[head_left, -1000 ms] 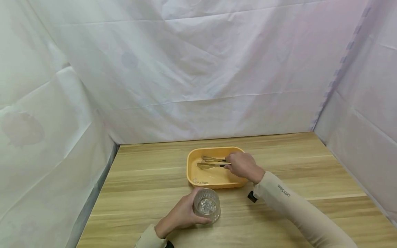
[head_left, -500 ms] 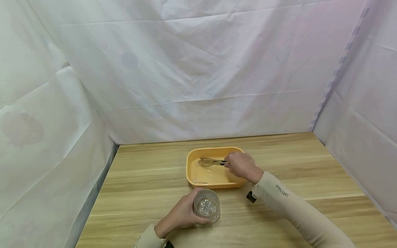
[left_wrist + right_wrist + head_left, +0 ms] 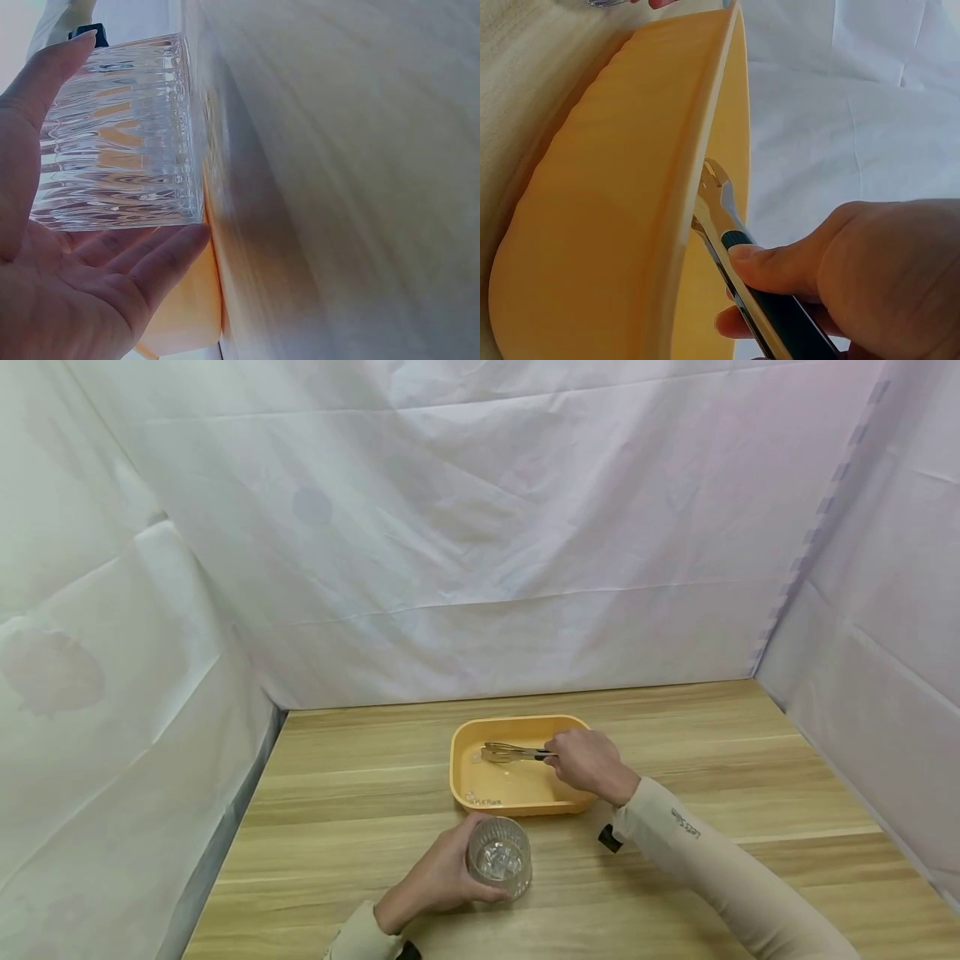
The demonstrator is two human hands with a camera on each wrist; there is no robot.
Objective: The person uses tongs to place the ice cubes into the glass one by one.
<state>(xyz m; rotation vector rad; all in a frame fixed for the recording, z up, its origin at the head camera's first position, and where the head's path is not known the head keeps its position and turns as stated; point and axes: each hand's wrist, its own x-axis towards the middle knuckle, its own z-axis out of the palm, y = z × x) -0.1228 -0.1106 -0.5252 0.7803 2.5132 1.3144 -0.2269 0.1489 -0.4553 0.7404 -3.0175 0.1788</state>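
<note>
In the head view the left hand [image 3: 450, 870] grips a ribbed clear glass [image 3: 500, 857] from its left side; clear pieces lie inside the glass. The left wrist view shows thumb and fingers around the ribbed wall of the glass [image 3: 120, 142]. Metal tongs [image 3: 517, 752] with dark grips are held in the right hand [image 3: 588, 762], their tips low inside the yellow tray [image 3: 525, 811]. From the right wrist, the thumb presses the dark handle of the tongs [image 3: 780, 315], and the tray wall [image 3: 607, 187] hides the tips.
Small clear pieces [image 3: 471, 797] lie in the tray's near left corner, by some lettering. The wooden table [image 3: 337, 827] runs back to a white cloth wall [image 3: 487, 643], with cloth on the left and right too.
The two arms of the tongs have come closer together inside the tray, and their tips have shifted slightly. The left hand and glass have stayed almost in place.
</note>
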